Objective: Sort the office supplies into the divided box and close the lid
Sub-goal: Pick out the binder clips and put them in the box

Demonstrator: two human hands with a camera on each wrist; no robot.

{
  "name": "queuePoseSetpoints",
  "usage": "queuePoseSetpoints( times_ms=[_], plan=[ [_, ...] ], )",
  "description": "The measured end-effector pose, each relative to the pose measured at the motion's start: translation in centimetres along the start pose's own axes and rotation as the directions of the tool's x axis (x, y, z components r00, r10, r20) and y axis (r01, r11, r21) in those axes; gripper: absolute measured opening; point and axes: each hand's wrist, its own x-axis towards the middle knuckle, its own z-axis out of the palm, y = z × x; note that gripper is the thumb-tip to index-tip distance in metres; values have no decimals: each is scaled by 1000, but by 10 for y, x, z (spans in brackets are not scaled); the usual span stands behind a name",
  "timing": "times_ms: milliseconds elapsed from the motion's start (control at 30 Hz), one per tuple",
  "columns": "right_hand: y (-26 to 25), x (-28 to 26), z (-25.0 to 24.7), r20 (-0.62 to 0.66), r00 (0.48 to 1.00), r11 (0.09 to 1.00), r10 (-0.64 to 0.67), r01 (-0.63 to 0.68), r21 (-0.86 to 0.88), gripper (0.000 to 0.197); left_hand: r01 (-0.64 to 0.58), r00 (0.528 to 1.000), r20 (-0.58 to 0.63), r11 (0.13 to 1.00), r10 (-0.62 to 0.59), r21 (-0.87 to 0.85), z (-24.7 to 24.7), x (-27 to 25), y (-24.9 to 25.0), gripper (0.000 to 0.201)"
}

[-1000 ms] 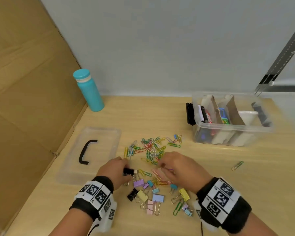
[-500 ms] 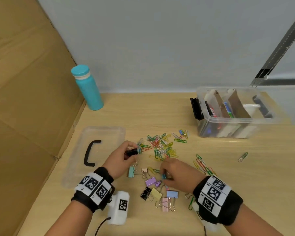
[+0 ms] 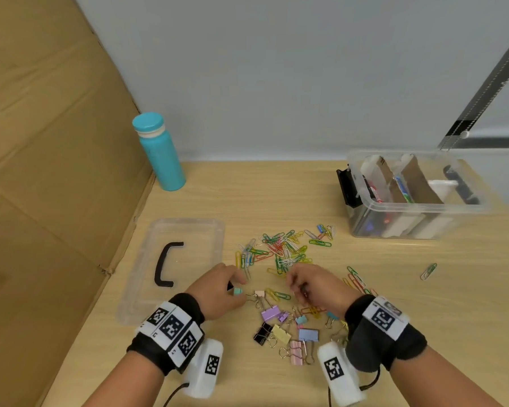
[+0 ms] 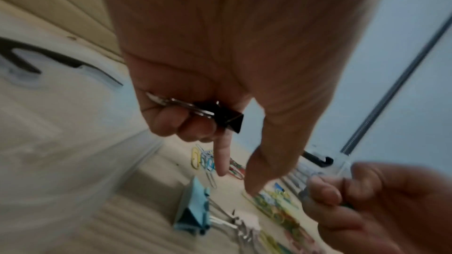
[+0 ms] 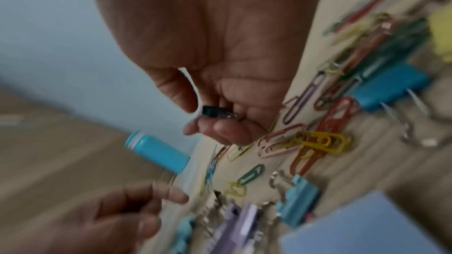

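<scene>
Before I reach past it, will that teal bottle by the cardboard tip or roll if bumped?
The teal bottle stands upright, tall and narrow, so a knock near its cap would probably tip it. Its round body would then likely roll on the table. Whether it is full cannot be seen.

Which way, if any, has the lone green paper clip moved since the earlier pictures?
No. The lone green paper clip lies where it did, at the same spot on the table in front of the divided box.

even, soft light throughout; head view sharp but bowed at edges, both wrist views motion-blurred.
</scene>
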Motion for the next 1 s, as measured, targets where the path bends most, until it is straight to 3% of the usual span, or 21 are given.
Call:
queuePoseSetpoints(
  times_ms=[33, 67, 133, 233, 367, 433, 633, 767, 833, 900, 1000],
  plan=[
    [-1, 0, 6, 18, 1000, 961, -15, 19, -275, 19, 9, 1000, 20, 999, -10, 50, 1, 0, 1, 36],
    [-1, 0, 14, 47, 999, 862, -26, 46, -506, 15, 22, 999, 33, 996, -25, 92, 2, 0, 2, 41],
    [-1, -1, 30, 69, 998, 633, -7, 58, -772, 28, 46, 998, 44, 987, -54, 157, 5, 0, 4, 43],
    [0, 2, 50, 9, 1000, 400, -16, 15, -916, 49, 77, 996, 34, 976, -86, 203, 8, 1, 7, 38],
    [3, 10, 56, -24, 998, 306, -53, -6, -952, 47, 88, 995, 24, 974, -95, 207, 9, -1, 9, 32],
    [1, 9, 49, -3, 999, 337, -35, 9, -941, 44, 86, 996, -1, 979, -88, 184, 7, -2, 11, 31],
    [-11, -13, 7, 87, 996, 620, 11, 62, -782, 31, 34, 994, -104, 999, -36, -21, 1, -2, 29, 28],
    [-16, -42, -35, 118, 993, 815, 0, 68, -575, 30, -9, 992, -123, 996, -2, -89, 8, 7, 52, 27],
    [-20, -61, -57, 93, 995, 933, 24, 11, -360, 24, -17, 993, -122, 994, 4, -108, 14, 14, 64, 26],
    [-24, -79, -78, 66, 998, 979, 24, -10, -206, 24, -27, 993, -121, 992, 12, -126, 20, 22, 77, 25],
    [-26, -98, -111, 1, 1000, 984, -17, 17, -177, 21, -58, 991, -126, 990, 42, -128, 28, 33, 97, 22]
  ],
)
